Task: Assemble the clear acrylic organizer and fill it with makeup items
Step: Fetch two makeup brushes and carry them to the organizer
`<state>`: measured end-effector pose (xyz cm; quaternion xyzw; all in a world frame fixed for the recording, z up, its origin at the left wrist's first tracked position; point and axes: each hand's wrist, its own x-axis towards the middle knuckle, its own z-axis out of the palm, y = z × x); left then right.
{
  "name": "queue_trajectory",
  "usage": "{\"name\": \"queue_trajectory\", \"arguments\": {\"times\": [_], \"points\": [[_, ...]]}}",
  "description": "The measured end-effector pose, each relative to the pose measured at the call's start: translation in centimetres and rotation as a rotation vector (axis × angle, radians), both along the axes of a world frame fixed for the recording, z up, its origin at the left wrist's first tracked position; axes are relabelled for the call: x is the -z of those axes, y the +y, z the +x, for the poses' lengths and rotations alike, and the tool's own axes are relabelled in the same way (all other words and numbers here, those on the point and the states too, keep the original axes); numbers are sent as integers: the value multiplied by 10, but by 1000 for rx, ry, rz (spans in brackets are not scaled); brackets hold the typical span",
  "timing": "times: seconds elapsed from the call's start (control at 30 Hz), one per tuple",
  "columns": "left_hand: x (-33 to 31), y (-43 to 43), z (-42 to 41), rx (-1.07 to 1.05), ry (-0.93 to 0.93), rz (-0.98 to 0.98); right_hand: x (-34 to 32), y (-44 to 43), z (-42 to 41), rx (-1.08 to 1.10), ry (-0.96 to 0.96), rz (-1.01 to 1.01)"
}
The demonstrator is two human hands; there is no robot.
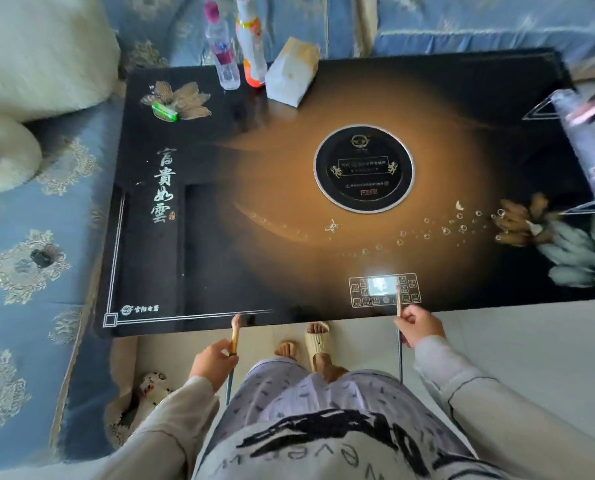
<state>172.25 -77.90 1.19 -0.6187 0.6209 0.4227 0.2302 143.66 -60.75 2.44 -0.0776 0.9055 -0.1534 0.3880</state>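
Note:
A clear acrylic organizer (587, 147) stands at the table's far right edge, partly cut off, with pinkish items inside it. My left hand (211, 362) is below the table's front edge, closed around a slim makeup brush (235, 336) with a gold ferrule and a grey handle pointing down. My right hand (419, 325) grips a second, similar makeup brush (399, 308), whose tip reaches over the table's lit control panel (384, 289).
The black glass table (219, 237) has a round hob (363, 168) in its middle. Two bottles (225, 53), a white paper bag (290, 72) and a small green pack (164, 110) sit at the back left. Blue sofas surround the table; my feet are below it.

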Motion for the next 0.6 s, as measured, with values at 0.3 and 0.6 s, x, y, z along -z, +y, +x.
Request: {"name": "queue_trajectory", "arguments": {"times": [0.3, 0.6], "points": [[-4, -36, -16, 406, -52, -35, -5, 77, 71, 206, -29, 68], [2, -35, -37, 714, -95, 9, 6, 144, 176, 562, -170, 101]]}}
